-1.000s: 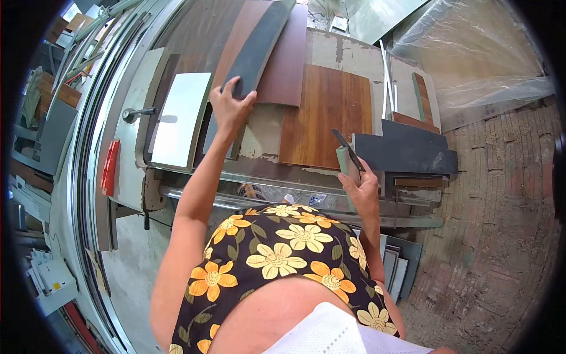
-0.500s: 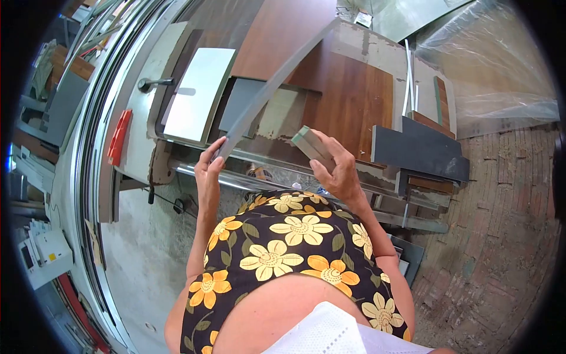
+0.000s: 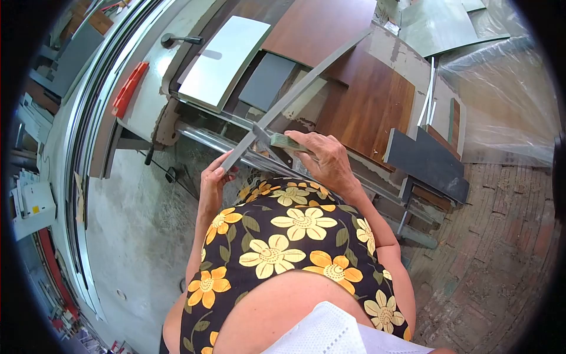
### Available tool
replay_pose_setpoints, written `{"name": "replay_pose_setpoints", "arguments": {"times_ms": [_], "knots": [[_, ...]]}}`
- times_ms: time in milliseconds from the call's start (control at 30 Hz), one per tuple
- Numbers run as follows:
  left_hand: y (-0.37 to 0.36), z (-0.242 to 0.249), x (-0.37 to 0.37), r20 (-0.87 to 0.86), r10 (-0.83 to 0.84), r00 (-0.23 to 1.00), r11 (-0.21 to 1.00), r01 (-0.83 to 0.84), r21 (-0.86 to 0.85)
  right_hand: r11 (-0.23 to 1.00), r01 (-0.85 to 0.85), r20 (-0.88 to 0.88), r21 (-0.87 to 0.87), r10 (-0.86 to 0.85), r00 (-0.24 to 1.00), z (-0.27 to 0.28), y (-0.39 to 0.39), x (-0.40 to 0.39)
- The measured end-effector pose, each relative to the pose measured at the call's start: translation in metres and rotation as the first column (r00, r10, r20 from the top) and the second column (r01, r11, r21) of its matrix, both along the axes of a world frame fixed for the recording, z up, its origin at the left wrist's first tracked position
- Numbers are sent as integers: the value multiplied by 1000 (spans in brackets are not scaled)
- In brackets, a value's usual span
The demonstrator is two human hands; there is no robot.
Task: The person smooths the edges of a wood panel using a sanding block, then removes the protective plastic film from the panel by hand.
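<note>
My left hand (image 3: 213, 180) grips the near end of a long grey strip (image 3: 306, 82) of board, held on edge and slanting up and away over the workbench. My right hand (image 3: 327, 159) holds a small green-edged block with a dark blade-like piece (image 3: 277, 140) against the strip's lower part. Both hands are close to my flowered top, just in front of the bench's metal rail (image 3: 206, 137).
On the bench lie a white panel (image 3: 224, 62), a small grey panel (image 3: 266, 81), reddish-brown wood boards (image 3: 365, 109) and a dark grey board (image 3: 424, 162). A red handle (image 3: 130, 88) sits at left. Plastic sheeting (image 3: 501, 88) and brick floor (image 3: 501, 248) are at right.
The grey strip has been lifted from the pile and drawn toward my body. My right hand moved left and brought its block against the strip. The view tilted.
</note>
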State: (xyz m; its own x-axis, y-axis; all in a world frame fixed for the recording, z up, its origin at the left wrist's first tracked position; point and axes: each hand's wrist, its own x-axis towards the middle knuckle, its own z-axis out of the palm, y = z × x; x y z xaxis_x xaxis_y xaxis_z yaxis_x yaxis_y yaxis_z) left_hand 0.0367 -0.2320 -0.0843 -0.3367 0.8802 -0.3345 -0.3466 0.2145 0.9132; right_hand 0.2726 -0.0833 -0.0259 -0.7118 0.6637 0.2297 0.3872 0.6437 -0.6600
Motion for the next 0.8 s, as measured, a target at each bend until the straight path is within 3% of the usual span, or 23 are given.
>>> {"name": "replay_pose_setpoints", "arguments": {"times_ms": [167, 367, 533, 800], "knots": [[-5, -10, 3, 3, -1, 1000, 1000, 1, 17, 991, -87, 39, 105, 83, 996, -8, 3, -14], [-2, -6, -3, -6, 12, 1000, 999, -12, 43, 993, -105, 95, 63, 98, 991, -6, 20, -19], [-1, -13, -8, 27, 32, 999, 999, -33, 26, 999, -32, 152, 26, 28, 988, 1, 43, -14], [3, -12, -19, -10, -8, 1000, 1000, 8, 10, 988, 150, 103, 41, -153, 983, 0, 84, 4]]}}
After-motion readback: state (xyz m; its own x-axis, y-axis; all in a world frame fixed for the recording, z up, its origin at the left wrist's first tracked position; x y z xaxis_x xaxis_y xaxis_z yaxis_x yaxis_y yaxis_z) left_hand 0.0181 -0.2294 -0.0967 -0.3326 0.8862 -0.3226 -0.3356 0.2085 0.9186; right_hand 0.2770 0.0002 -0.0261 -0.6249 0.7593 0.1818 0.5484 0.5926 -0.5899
